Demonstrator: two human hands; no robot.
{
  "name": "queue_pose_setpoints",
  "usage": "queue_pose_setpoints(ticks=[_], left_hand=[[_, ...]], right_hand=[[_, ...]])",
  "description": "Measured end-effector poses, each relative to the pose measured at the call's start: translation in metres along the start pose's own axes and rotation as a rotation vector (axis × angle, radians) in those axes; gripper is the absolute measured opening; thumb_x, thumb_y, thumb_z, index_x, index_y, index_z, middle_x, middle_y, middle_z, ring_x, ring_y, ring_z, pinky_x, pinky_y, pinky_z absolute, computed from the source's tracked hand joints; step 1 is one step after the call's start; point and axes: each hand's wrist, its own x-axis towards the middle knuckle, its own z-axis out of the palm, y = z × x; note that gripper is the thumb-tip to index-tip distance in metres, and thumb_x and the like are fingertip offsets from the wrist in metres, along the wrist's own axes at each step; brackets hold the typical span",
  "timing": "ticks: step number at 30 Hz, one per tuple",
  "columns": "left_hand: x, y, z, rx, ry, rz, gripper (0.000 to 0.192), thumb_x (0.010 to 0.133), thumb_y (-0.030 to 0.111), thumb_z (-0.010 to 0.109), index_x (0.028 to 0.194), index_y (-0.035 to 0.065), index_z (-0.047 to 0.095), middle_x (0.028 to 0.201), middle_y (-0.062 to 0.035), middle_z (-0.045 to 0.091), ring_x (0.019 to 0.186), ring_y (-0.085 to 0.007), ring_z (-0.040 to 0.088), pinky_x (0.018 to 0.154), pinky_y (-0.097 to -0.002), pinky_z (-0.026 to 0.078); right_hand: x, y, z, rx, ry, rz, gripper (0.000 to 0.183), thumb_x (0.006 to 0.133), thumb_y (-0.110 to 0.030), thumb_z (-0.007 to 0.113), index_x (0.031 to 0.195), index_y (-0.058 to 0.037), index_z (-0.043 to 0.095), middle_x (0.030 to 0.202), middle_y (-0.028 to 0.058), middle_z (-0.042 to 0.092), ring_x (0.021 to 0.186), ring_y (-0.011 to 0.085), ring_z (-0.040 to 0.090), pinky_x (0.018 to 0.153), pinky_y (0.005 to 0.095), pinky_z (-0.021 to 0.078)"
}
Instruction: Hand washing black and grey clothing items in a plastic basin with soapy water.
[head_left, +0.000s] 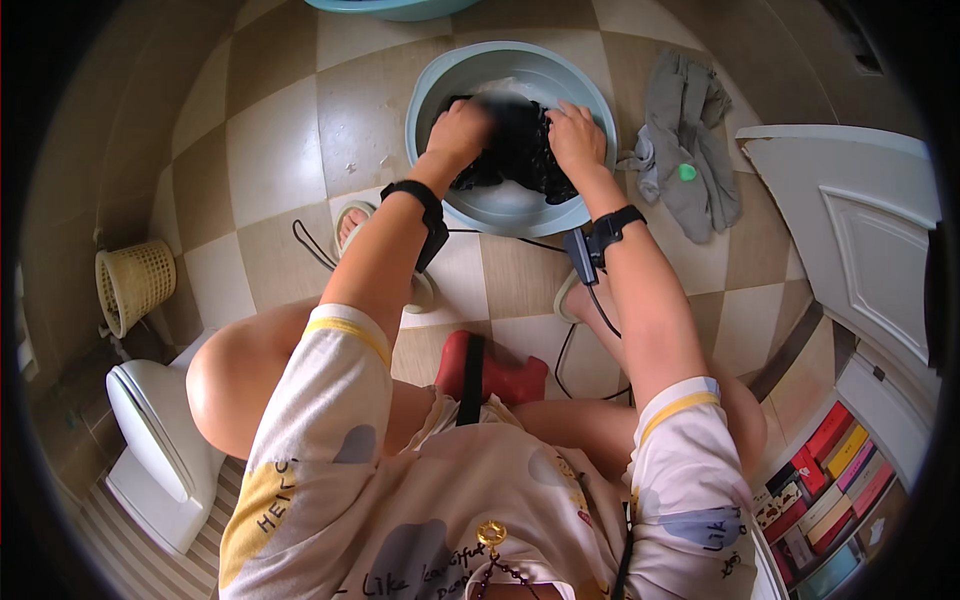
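Note:
A light-blue plastic basin (525, 221) stands on the floor before me. In it lies a bunched black cloth (517, 150), wet-looking and glossy along its right part; a blurred patch hides its middle. My left hand (461, 135) grips the cloth's left side, its fingers partly blurred. On the opposite side my right hand (577, 139) has its fingers curled onto the cloth's right edge, close to the basin wall. Pale liquid or suds show around the cloth. Each forearm wears a black strap, and a dark device sits on the right strap (585, 255).
Grey clothing (690, 150) with a green spot lies on the checkered tiles right of the basin. A second blue basin (394, 9) stands ahead. Black cables (566, 367) run near my feet. A red stool (491, 371), toilet (157, 450), wastebasket (135, 281) and white door (847, 202) surround me.

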Motion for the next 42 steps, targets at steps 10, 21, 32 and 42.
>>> queue_pose_setpoints(ticks=[10,21,32,42], left_hand=[[0.023,-0.007,0.005,0.184,-0.465,-0.305,0.024,0.079,0.020,0.060,0.100,0.0089,0.066,0.104,-0.0126,0.064,0.103,-0.0311,0.056,0.087,-0.0382,0.048],[-0.007,0.022,-0.109,-0.821,-0.138,-0.318,0.032,0.077,0.023,0.060,0.097,-0.0018,0.062,0.078,-0.0070,0.061,0.074,-0.0152,0.055,0.071,-0.0269,0.044],[-0.022,0.006,-0.083,-0.638,0.146,-0.140,0.030,0.072,0.012,0.069,0.090,0.0023,0.047,0.073,-0.0136,0.049,0.069,-0.0227,0.049,0.065,-0.0323,0.042],[-0.019,0.031,0.018,0.009,0.169,-0.291,0.064,0.071,0.012,0.063,0.130,0.0288,0.045,0.146,-0.0115,0.024,0.129,-0.0401,0.028,0.099,-0.0536,0.032]], right_hand=[[0.012,0.010,0.013,-0.224,-0.538,0.314,0.021,0.084,-0.016,0.054,0.101,-0.0070,0.063,0.106,0.0126,0.060,0.100,0.0297,0.057,0.082,0.0395,0.0489],[-0.011,-0.009,-0.092,0.715,-0.092,0.263,0.034,0.079,-0.023,0.064,0.098,0.0016,0.050,0.084,0.0223,0.057,0.078,0.0364,0.055,0.073,0.0368,0.0441],[-0.013,-0.008,-0.068,0.904,-0.184,0.409,0.034,0.079,-0.024,0.066,0.098,0.0000,0.050,0.088,0.0182,0.059,0.081,0.0315,0.055,0.077,0.0341,0.0433],[-0.025,-0.026,0.026,0.006,0.020,0.216,0.050,0.080,-0.018,0.062,0.128,-0.0195,0.047,0.140,0.0115,0.033,0.127,0.0365,0.033,0.098,0.0463,0.0363]])
